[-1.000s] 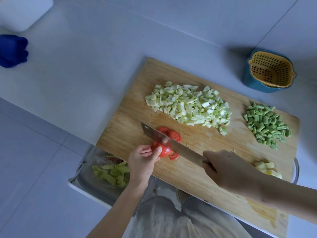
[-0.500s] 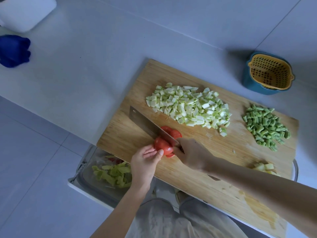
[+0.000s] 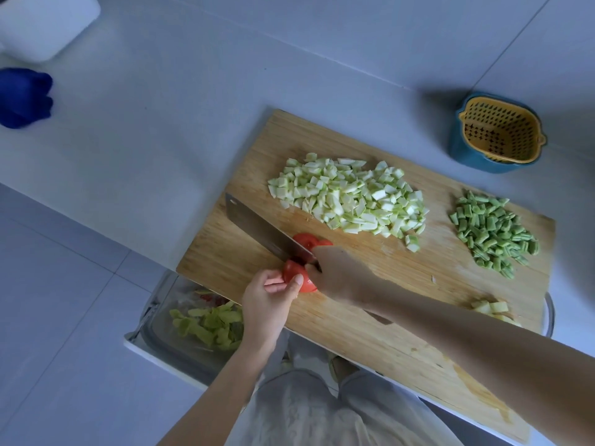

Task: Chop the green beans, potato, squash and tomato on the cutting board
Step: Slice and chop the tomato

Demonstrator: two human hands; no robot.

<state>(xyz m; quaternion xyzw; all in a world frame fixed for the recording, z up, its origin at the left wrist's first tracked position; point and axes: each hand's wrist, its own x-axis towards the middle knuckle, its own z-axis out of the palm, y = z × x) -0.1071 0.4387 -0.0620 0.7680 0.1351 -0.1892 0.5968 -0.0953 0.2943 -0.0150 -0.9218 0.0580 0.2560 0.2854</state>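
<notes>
A wooden cutting board (image 3: 370, 320) lies on the white counter. On it are a pile of diced pale squash (image 3: 351, 196), a heap of chopped green beans (image 3: 492, 231) and a few potato cubes (image 3: 491, 309) at the right edge. My left hand (image 3: 267, 297) pinches a red tomato piece (image 3: 294, 276) near the board's front edge. My right hand (image 3: 335, 273) grips the handle of a cleaver (image 3: 257, 228), whose blade lies through the tomato, with cut slices (image 3: 309, 241) behind it.
A yellow strainer in a blue bowl (image 3: 499, 135) stands on the counter at the back right. A blue cloth (image 3: 24, 98) and a white container (image 3: 45, 24) sit far left. Below the counter's front edge, a bin (image 3: 180, 326) holds green peelings.
The cleaver and my right hand have slid forward and left along the board through the tomato. My left hand has stayed on the tomato piece.
</notes>
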